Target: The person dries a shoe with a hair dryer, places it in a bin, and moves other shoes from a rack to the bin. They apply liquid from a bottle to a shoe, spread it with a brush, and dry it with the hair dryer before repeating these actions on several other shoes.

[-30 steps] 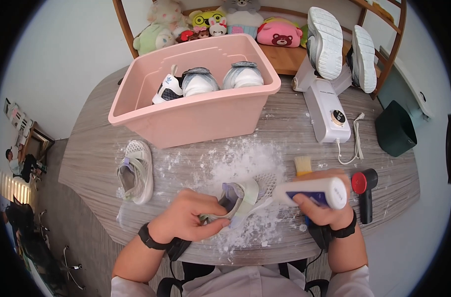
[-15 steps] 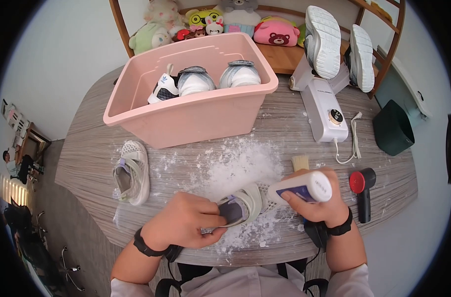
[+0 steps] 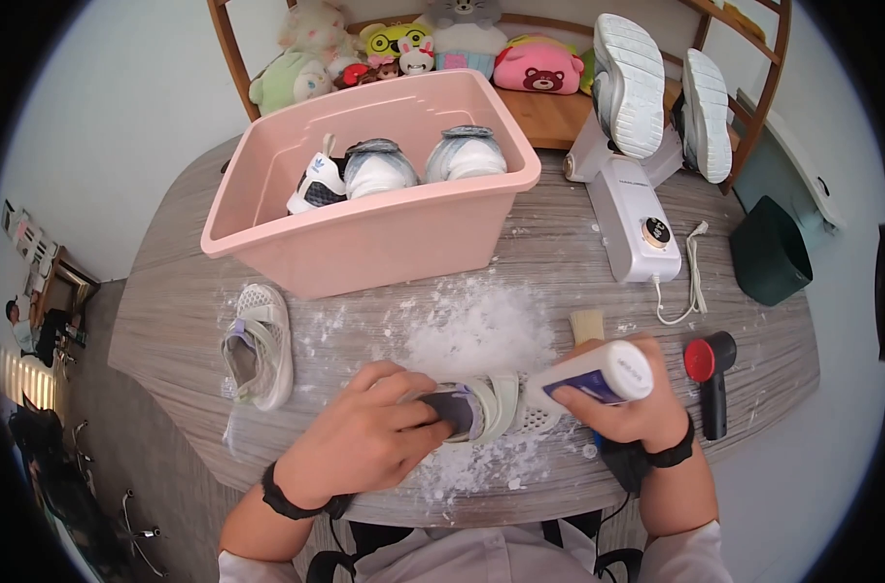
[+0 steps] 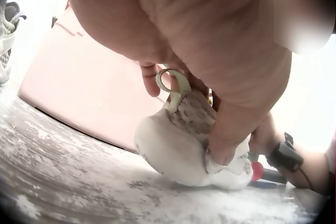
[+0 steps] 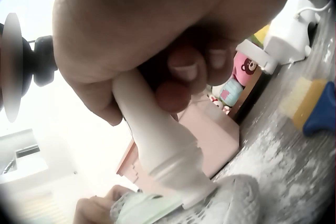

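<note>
In the head view my left hand (image 3: 364, 432) holds a pale grey-green shoe (image 3: 505, 403) by its heel, fingers at the lilac-lined opening. The left wrist view shows my thumb pressed to one side of the heel (image 4: 173, 148), with a pull loop standing up behind. My right hand (image 3: 632, 413) grips a white bottle (image 3: 617, 371) with a purple label, base up. Its narrower end points down onto the perforated toe, right at the upper in the right wrist view (image 5: 168, 155). The matching shoe (image 3: 279, 340) sits at the left.
White powder (image 3: 481, 330) covers the table around the held shoe. Behind stands a pink tub (image 3: 364, 257) with several shoes. A white shoe dryer (image 3: 637, 219) bears two shoes. At the right are a brush (image 3: 586, 325), a black tool with a red face (image 3: 714, 374) and a dark bin (image 3: 768, 253).
The held shoe has turned so that its toe points more straight to the right. My left fingers have shifted over its opening. The bottle has moved slightly left along with my right hand.
</note>
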Action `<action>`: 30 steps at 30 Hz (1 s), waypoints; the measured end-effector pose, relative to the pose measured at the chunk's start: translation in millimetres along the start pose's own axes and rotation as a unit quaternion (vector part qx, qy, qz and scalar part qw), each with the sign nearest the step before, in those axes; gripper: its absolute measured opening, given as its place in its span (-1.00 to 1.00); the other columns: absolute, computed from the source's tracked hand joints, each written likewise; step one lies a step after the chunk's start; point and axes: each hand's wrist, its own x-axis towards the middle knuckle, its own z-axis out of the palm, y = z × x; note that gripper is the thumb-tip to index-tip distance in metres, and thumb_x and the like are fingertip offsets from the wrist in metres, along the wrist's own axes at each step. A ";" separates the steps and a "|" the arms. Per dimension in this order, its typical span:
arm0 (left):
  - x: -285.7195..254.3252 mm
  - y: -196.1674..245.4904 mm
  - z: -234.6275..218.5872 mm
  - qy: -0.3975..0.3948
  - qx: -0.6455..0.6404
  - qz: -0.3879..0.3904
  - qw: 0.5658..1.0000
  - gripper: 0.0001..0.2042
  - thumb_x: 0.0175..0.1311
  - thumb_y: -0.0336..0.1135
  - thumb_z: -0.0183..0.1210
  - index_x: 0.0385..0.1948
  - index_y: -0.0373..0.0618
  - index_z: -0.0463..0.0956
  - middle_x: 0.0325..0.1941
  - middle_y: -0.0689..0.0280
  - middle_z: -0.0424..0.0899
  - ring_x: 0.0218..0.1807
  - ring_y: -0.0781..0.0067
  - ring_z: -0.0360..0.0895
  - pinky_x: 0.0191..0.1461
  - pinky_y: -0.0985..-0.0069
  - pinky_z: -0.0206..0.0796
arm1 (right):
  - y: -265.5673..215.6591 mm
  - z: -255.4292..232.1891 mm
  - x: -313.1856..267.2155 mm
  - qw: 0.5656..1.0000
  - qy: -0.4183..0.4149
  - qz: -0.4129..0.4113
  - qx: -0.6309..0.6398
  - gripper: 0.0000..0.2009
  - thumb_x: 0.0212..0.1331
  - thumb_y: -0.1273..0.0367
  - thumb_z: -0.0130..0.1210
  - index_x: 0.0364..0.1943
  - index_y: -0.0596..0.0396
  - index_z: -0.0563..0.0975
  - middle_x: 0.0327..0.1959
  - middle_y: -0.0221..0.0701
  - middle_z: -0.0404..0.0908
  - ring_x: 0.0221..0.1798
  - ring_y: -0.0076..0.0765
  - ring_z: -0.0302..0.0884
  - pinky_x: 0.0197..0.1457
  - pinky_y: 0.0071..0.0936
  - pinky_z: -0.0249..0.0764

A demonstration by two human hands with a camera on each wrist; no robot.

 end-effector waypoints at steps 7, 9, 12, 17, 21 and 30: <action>0.2 2.3 2.6 0.014 0.035 -0.018 0.999 -0.78 0.00 -0.46 0.41 -0.25 -0.05 0.75 -0.28 0.40 0.71 0.09 0.26 0.60 0.24 0.20 0.35 | 5.3 3.5 -1.9 0.997 0.049 -0.020 -0.049 -0.83 0.03 0.37 0.48 -0.41 0.12 0.70 -0.56 -0.29 0.69 -0.55 -0.17 0.68 -0.45 -0.39 0.54; 2.4 5.1 -1.6 0.000 0.041 -0.009 0.999 -0.75 0.02 -0.41 0.40 -0.20 -0.12 0.74 -0.25 0.35 0.70 0.11 0.26 0.58 0.27 0.24 0.33 | 1.4 -6.3 -3.6 0.997 0.051 -0.010 -0.053 -0.82 0.03 0.35 0.48 -0.46 0.11 0.69 -0.58 -0.30 0.67 -0.57 -0.15 0.66 -0.47 -0.38 0.53; 13.2 16.4 -6.5 -0.020 0.006 -0.053 0.998 -0.69 0.05 -0.27 0.45 -0.16 -0.17 0.73 -0.28 0.32 0.71 0.08 0.25 0.58 0.21 0.25 0.34 | -1.5 -17.1 -4.1 0.999 -0.034 -0.025 -0.024 -0.80 0.02 0.33 0.48 -0.52 0.08 0.66 -0.62 -0.31 0.64 -0.59 -0.11 0.63 -0.50 -0.36 0.49; 22.2 26.4 0.3 -0.016 0.020 -0.092 0.995 -0.67 0.16 -0.10 0.46 -0.27 -0.18 0.69 -0.44 0.37 0.63 -0.25 0.31 0.57 0.09 0.30 0.34 | -0.2 -8.7 -2.9 0.999 -0.038 -0.003 -0.038 -0.79 0.03 0.32 0.48 -0.51 0.09 0.65 -0.61 -0.28 0.63 -0.58 -0.05 0.62 -0.48 -0.31 0.50; 26.6 26.8 8.5 -0.073 0.027 -0.115 0.990 -0.77 0.21 -0.18 0.42 -0.34 -0.13 0.66 -0.48 0.39 0.59 -0.35 0.32 0.56 0.09 0.31 0.34 | -0.5 -15.9 -0.4 1.000 0.024 0.010 -0.018 -0.77 0.04 0.31 0.48 -0.46 0.13 0.65 -0.57 -0.27 0.65 -0.54 -0.04 0.65 -0.45 -0.31 0.52; 10.1 15.9 12.8 -0.014 0.062 -0.015 0.998 -0.82 -0.05 -0.49 0.38 -0.37 -0.06 0.66 -0.24 0.43 0.69 0.04 0.39 0.63 0.47 0.01 0.21 | 2.7 -15.0 -6.7 0.998 0.024 0.041 0.039 -0.75 0.06 0.31 0.49 -0.38 0.18 0.66 -0.46 -0.25 0.74 -0.46 -0.19 0.73 -0.35 -0.38 0.58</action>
